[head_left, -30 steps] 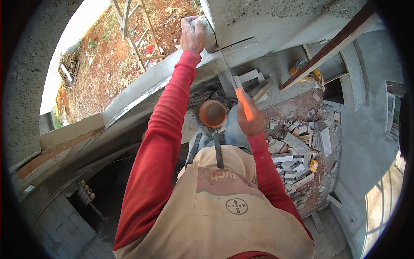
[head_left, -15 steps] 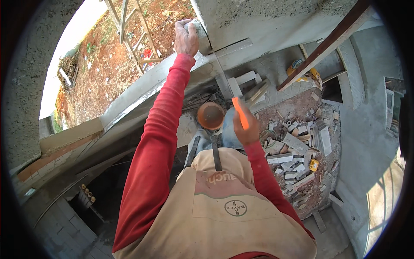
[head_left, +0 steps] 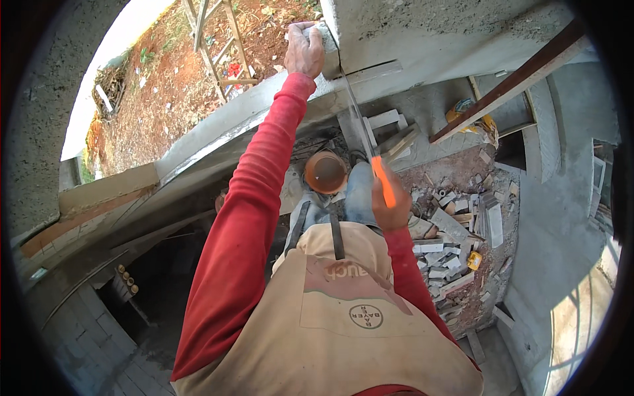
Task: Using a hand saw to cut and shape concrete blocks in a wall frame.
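Observation:
My right hand (head_left: 394, 203) is closed around the orange handle of a handsaw (head_left: 361, 119). The thin blade runs up and away to the wall's corner, its far end at a dark slit beside a grey block (head_left: 328, 68). On that block's outer side, at the edge of the window opening, my left hand (head_left: 306, 50) is wrapped with bent fingers. Some of its fingertips are hidden behind the block. The rough grey plastered wall (head_left: 409, 39) rises just right of the slit.
An orange-brown bucket (head_left: 309, 177) stands below, close to my legs. Broken blocks and rubble (head_left: 456, 228) cover the floor at right. A brown beam (head_left: 508, 82) slants across the upper right. Outside the opening, a wooden trestle (head_left: 231, 39) stands on red soil.
My right hand has shifted slightly right and down with the saw, and the blade shows more clearly. The left hand keeps its hold on the block while the whole view has shifted slightly.

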The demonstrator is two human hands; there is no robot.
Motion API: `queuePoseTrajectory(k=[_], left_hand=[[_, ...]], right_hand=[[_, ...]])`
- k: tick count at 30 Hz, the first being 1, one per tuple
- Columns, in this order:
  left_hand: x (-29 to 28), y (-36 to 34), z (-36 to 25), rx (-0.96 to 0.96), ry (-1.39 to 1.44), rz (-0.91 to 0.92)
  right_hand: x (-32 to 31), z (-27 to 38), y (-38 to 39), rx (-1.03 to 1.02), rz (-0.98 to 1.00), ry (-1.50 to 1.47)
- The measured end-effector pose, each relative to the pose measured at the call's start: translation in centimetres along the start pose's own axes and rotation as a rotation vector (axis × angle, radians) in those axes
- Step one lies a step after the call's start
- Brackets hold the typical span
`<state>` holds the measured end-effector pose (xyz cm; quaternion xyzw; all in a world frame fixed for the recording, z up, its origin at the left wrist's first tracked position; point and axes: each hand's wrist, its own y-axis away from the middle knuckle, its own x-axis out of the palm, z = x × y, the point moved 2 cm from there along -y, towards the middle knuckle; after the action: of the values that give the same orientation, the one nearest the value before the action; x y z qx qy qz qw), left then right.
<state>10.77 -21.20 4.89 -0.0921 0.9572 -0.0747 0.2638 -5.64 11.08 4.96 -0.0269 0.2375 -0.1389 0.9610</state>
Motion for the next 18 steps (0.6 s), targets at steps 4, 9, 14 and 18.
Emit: queuePoseTrajectory(k=[4,9,14,18], left_hand=[[1.5,-0.5,0.2,0.053,0.001,0.008],[-0.3,-0.4,1.7,0.045,-0.006,-0.018],[-0.3,0.7,-1.5,0.021,-0.058,-0.048],[0.2,0.3,-1.4,0.036,-0.060,-0.018]], right_hand=[[6.6,-0.5,-12.2,0.032,-0.086,-0.059],[2.9,0.9,-5.8,0.008,0.013,-0.014],[-1.4,-0.6,2.9,0.008,0.058,0.053],[5.5,-1.8,-9.6,-0.049,-0.062,-0.071]])
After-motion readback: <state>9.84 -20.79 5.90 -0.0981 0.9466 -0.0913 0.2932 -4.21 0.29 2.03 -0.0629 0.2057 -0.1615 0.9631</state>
